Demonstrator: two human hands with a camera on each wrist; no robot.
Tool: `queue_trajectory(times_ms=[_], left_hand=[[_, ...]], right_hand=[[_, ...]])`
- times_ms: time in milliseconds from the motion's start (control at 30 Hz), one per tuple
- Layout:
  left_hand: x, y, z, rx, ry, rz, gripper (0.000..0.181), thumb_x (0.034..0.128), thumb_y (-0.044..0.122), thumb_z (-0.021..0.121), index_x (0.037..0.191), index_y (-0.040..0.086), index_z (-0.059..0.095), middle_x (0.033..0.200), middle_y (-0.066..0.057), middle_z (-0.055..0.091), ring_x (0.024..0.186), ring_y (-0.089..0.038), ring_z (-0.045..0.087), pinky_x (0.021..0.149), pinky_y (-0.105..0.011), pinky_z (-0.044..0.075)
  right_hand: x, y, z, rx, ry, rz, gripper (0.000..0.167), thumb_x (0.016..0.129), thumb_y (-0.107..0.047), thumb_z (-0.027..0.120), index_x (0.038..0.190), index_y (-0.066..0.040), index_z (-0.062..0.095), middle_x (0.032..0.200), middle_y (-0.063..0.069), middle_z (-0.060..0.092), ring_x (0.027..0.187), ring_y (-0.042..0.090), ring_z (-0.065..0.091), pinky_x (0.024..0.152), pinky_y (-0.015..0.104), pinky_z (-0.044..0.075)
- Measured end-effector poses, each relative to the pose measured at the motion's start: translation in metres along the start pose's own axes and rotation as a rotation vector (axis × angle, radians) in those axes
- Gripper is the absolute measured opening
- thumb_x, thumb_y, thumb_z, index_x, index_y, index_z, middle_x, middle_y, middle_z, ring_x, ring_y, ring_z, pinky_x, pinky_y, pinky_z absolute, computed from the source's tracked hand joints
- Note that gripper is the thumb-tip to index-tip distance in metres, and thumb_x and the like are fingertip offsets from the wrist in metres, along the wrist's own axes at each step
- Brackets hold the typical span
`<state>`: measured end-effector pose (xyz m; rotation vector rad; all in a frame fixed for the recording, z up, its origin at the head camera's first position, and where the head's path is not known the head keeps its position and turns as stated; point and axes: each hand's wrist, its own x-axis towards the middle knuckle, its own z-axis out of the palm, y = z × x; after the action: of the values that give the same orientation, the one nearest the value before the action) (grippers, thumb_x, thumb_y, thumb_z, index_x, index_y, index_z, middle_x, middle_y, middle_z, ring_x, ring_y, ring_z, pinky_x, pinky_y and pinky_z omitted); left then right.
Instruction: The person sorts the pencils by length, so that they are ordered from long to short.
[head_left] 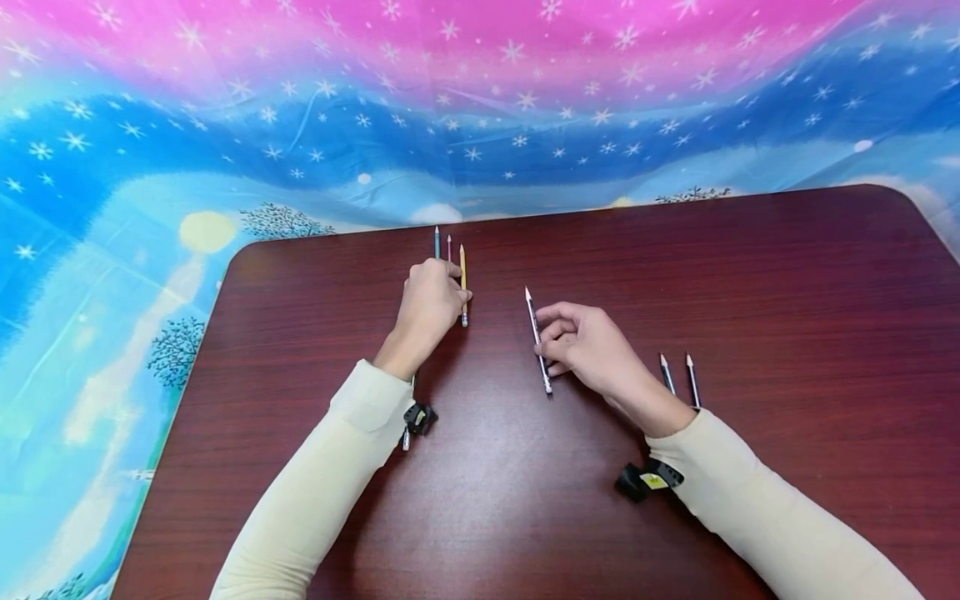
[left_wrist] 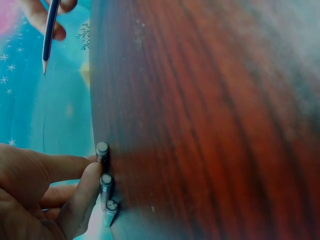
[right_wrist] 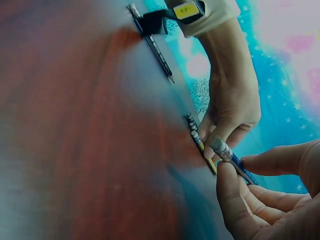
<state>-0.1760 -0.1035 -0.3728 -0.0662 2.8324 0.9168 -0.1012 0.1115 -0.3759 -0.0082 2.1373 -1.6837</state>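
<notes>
Three sharpened pencils lie side by side near the table's far edge: a teal pencil (head_left: pixel 437 242), a pinkish-red pencil (head_left: pixel 449 244) and a yellow pencil (head_left: pixel 462 271). Over them is my left hand (head_left: pixel 429 300), its thumb and forefinger pinching the yellow one close to its eraser end. The left wrist view shows three eraser ends beside these fingers. My right hand (head_left: pixel 596 346) holds a dark blue pencil (head_left: pixel 545 379) between thumb and fingers, point facing away. Its eraser end (right_wrist: pixel 220 145) shows in the right wrist view. The palm hides part of the row.
Two dark pencils, one (head_left: pixel 667 373) beside another (head_left: pixel 692 379), lie partly behind my right wrist. One more pencil (head_left: pixel 407 440) lies under my left wrist. The dark red wooden table (head_left: pixel 570 517) ends at a snowflake-patterned cloth (head_left: pixel 480 100).
</notes>
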Motion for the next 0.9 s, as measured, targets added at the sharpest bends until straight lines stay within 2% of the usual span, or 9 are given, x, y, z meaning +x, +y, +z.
queue_trajectory(times_ms=[267,567,767,900], left_hand=[[0.000,-0.002,0.000,-0.007,0.014,0.016,0.032,0.0981,0.006,0.072,0.130,0.002,0.072,0.096,-0.008,0.080,0.090,-0.019,0.076,0.080,-0.036,0.060],[0.000,0.000,0.000,0.000,0.005,0.003,0.033,0.0978,0.009,0.073,0.130,0.002,0.072,0.097,-0.008,0.080,0.093,-0.020,0.076,0.084,-0.038,0.061],[0.001,0.000,-0.001,0.017,-0.002,0.001,0.032,0.0981,0.010,0.073,0.129,0.003,0.073,0.097,-0.007,0.080,0.094,-0.020,0.077,0.087,-0.039,0.061],[0.002,0.000,-0.002,0.010,-0.008,-0.009,0.032,0.0981,0.011,0.073,0.129,0.003,0.073,0.097,-0.007,0.081,0.094,-0.020,0.077,0.087,-0.039,0.061]], right_hand=[[0.033,-0.011,0.006,0.018,0.043,0.025,0.046,0.095,0.007,0.063,0.140,0.008,0.055,0.087,0.008,0.069,0.081,0.016,0.072,0.068,0.028,0.063],[0.066,-0.022,0.021,0.033,0.080,0.050,0.049,0.093,0.008,0.065,0.141,0.004,0.057,0.097,0.019,0.074,0.068,0.010,0.068,0.064,0.028,0.063],[0.081,-0.025,0.031,0.048,0.102,0.068,0.048,0.093,0.009,0.062,0.140,0.002,0.059,0.101,0.021,0.075,0.075,0.016,0.071,0.063,0.028,0.063],[0.088,-0.029,0.037,0.050,0.119,0.072,0.047,0.093,0.009,0.065,0.139,0.003,0.060,0.100,0.021,0.075,0.071,0.015,0.069,0.060,0.027,0.062]])
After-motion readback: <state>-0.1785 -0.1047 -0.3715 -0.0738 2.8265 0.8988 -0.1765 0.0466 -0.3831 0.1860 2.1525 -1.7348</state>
